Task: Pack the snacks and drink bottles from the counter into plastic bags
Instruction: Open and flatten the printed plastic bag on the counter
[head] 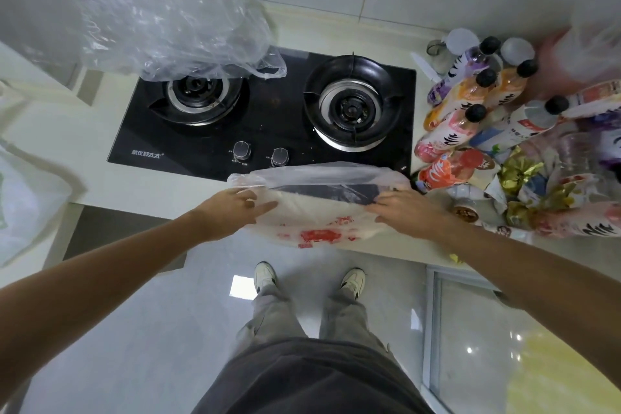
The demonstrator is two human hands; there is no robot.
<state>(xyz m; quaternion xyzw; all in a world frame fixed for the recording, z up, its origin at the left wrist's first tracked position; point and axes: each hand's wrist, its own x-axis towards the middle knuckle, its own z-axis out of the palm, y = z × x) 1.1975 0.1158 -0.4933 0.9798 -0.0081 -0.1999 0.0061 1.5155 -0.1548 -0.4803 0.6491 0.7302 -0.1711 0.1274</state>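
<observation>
1. Now we hold the plastic bag (319, 208) at the counter's (174, 191) front edge, stretched between our hands.
2. Our left hand (232, 212) and right hand (408, 212) each pinch one side.
3. Bottles (470, 111) and snacks (524, 185) crowd just right of it.
</observation>
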